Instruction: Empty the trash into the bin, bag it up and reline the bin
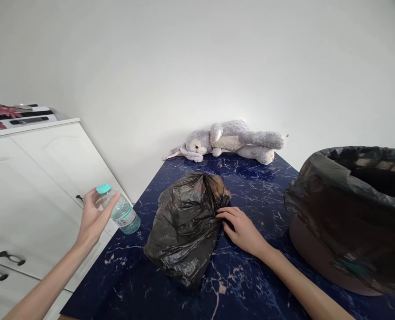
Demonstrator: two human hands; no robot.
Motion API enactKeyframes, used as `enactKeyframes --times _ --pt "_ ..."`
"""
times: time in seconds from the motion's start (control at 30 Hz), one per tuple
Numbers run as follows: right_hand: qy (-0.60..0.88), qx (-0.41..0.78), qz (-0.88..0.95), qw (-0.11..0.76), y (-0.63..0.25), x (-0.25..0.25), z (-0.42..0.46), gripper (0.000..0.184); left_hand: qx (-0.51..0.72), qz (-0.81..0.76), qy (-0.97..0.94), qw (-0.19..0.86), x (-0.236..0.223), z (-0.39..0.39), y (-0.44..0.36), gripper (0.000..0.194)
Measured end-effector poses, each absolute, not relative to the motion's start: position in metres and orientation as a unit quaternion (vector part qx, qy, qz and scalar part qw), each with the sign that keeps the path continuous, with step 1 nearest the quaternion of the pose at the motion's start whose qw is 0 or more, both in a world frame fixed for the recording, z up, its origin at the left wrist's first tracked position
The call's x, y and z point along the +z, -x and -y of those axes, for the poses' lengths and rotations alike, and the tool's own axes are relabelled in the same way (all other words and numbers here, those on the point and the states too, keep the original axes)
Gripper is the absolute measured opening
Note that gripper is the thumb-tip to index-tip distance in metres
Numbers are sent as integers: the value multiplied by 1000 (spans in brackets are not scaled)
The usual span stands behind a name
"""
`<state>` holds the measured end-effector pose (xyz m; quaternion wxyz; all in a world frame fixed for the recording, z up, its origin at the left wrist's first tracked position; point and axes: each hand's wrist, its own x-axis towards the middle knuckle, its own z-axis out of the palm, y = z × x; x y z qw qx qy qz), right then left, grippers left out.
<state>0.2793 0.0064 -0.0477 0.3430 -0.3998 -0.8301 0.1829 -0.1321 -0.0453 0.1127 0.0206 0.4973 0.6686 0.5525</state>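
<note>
My left hand (95, 213) is closed around the upper part of a clear plastic water bottle (125, 217) with a turquoise cap and a white label. The bottle tilts at the left edge of the table, and its base is at or just above the surface. A black plastic bag (185, 226) lies crumpled in the middle, gathered at its far end, with something brownish showing through there. My right hand (240, 229) rests at the bag's right side. Its fingers are stretched out with the tips touching the plastic, and the thumb is apart below them.
The table (250, 284) has a dark blue marbled top. A grey plush rabbit (230, 140) lies on its side against the wall. At right stands a brown bin (317, 253) lined with a black bag. White cabinets (50, 178) stand at left, lower than the wall behind.
</note>
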Motion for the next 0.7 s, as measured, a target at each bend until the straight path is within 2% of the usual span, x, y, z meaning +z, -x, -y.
enactKeyframes --times 0.07,0.1,0.17,0.2,0.23,0.27,0.33,0.43,0.53,0.7 --pt "400 183 831 342 -280 -48 -7 30 573 -644 -499 -89 106 60 139 75" --pt "400 182 831 341 -280 -49 -7 30 573 -620 -511 -160 103 70 140 72" --pt "401 182 831 341 -280 -50 -7 30 535 -544 -577 -290 98 96 136 49" --pt "401 182 831 340 -280 -50 -7 31 495 -518 -618 -323 95 111 130 29" --pt "402 182 831 340 -280 -51 -7 30 424 -514 -684 -297 92 126 121 12" --pt "402 183 831 339 -280 -51 -7 30 348 -492 -764 -230 88 139 109 13" --pt "404 182 830 338 -280 -51 -7 30 223 -429 -862 -149 78 162 82 24" --pt "407 180 830 336 -280 -51 -7 31 110 -357 -910 -181 57 176 47 40" --pt "407 178 832 334 -280 -51 -7 31 68 -356 -912 -192 39 171 30 52" --pt "406 179 833 331 -280 -51 -7 31 48 -421 -898 -117 22 141 24 71"
